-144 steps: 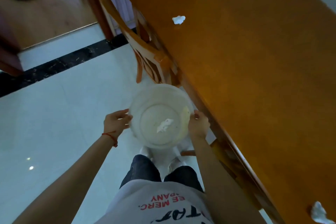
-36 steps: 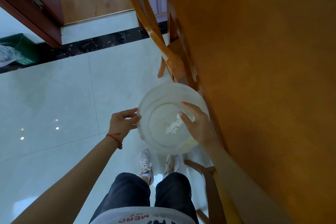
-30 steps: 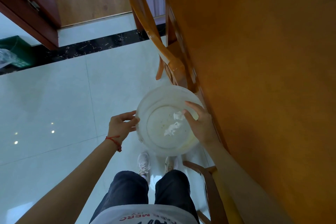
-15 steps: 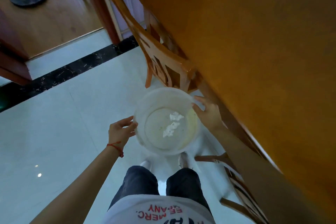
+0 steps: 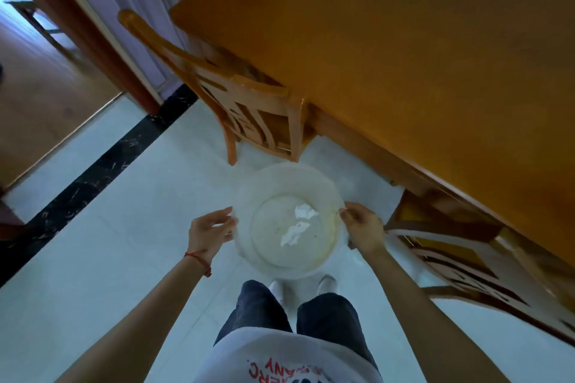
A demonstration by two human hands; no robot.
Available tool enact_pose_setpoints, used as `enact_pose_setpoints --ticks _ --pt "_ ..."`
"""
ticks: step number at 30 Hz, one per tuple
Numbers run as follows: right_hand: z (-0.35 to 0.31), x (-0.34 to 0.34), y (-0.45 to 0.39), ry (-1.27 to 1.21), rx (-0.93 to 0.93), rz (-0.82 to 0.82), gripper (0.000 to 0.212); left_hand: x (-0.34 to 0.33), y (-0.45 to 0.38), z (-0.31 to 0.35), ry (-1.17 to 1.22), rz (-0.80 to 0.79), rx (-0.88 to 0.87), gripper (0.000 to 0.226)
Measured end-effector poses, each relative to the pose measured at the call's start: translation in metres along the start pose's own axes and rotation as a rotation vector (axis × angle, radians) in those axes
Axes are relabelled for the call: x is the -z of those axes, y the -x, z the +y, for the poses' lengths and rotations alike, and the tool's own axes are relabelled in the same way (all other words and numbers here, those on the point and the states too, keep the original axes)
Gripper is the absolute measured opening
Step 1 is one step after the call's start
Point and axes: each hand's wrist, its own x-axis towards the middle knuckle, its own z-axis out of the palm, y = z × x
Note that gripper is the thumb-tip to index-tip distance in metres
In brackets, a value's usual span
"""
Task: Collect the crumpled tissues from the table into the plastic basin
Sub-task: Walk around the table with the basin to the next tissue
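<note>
The plastic basin is held over the white tiled floor, between both hands. The left hand curls its fingers around the rim at 9 o'clock; the right hand pinches the rim at 3 o'clock. Two crumpled tissues lie inside: one near the centre toward 1 o'clock, the other just below it. The orange worktop spreads from 12 to 3 o'clock, a wooden chair tucked against it.
</note>
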Motion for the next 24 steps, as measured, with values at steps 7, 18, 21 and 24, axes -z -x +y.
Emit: enact_pose_setpoints --ticks 7,18,21,24 --pt "0.047 0.011 0.032 -0.116 -0.062 0.124 0.027 -0.017 -0.001 -0.008 -0.142 -0.126 -0.007 0.030" --pt "0.115 0.027 0.113 -0.275 -0.200 0.283 0.027 -0.057 0.026 -0.024 -0.379 -0.348 -0.066 0.030" --pt "0.130 0.031 0.136 -0.324 -0.259 0.334 0.028 -0.071 0.035 -0.029 -0.451 -0.417 -0.087 0.030" --pt "0.142 0.034 0.159 -0.376 -0.290 0.400 0.024 -0.084 0.043 -0.033 -0.513 -0.496 -0.115 0.031"
